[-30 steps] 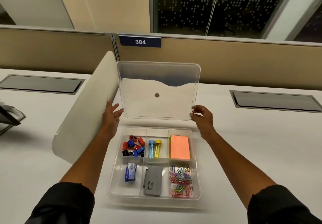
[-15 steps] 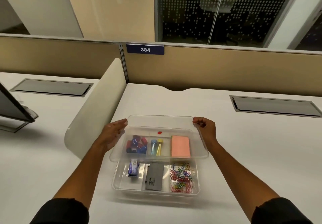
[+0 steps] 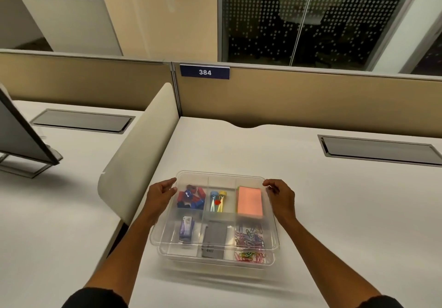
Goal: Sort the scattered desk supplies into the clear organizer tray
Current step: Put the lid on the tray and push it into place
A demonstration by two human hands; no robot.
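Lid (image 3: 222,180) sits skewed over the organizer tray (image 3: 215,258) at lower centre, near edge overhanging; left hand (image 3: 159,196) and right hand (image 3: 279,196) pinch its far corners, equally near.

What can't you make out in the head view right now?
- Whether the lid is fully seated on the tray: its clear plastic blurs the rims.
- Print on the grey case: too small, under the lid.
- Left hand and right hand grip: fingertips partly hidden by the lid edge.
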